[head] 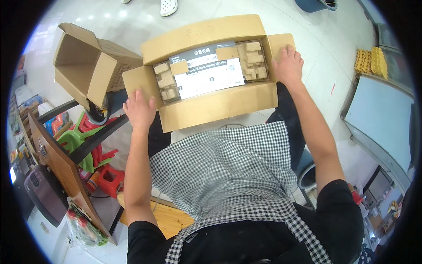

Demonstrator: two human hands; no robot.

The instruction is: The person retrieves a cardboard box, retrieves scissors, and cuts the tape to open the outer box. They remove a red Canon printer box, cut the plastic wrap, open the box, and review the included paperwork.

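Observation:
An opened cardboard box (pixel 219 104) lies before me with all its flaps folded outward. Inside, a printed setup sheet (pixel 209 77) rests on top, between moulded pulp packing (pixel 255 61) at the right and more pulp packing (pixel 166 82) at the left. Small cardboard tabs overlap the sheet; what is beneath it is hidden. My left hand (pixel 140 110) rests on the left flap, fingers apart. My right hand (pixel 289 66) lies on the right flap, its fingers spread slightly. Neither hand is closed around anything.
A second open carton (pixel 123 64) stands at the upper left, above a wooden table (pixel 61 155) and plastic stools (pixel 110 180). Egg trays (pixel 377 62) sit at the right near a pale-topped case (pixel 379 112). A blue bucket (pixel 313 5) and another person's white clog (pixel 168 7) are at the top.

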